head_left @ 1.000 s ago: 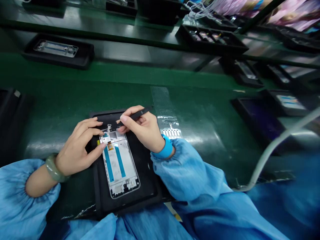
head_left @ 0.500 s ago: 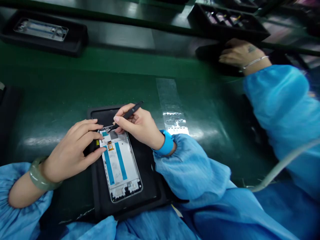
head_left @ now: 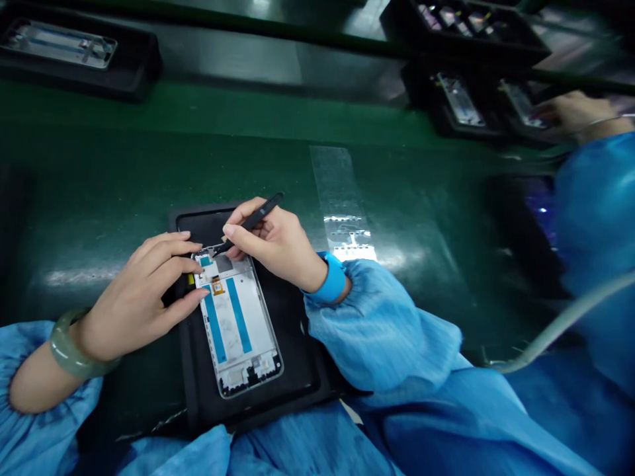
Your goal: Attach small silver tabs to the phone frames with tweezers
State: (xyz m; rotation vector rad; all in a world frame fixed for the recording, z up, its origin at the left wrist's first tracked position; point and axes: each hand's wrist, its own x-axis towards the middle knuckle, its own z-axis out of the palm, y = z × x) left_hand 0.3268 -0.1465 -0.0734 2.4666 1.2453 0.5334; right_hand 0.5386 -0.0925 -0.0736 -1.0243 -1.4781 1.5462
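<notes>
Currently, the left hand (head_left: pixel 143 284) touches the upper-left edge of the phone frame (head_left: pixel 227 324), grip unclenched. The phone frame lies on the black tray (head_left: pixel 288 324). Rightward, the right hand (head_left: pixel 280 248) keeps its grip closed around the slender black tool (head_left: pixel 260 213).

At upper left, a phone frame (head_left: pixel 59 43) is held in a black tray (head_left: pixel 141 63). At upper right, small parts (head_left: pixel 459 21) are held in a dark box (head_left: pixel 466 47); a pale cable (head_left: pixel 560 328) is seen below.
</notes>
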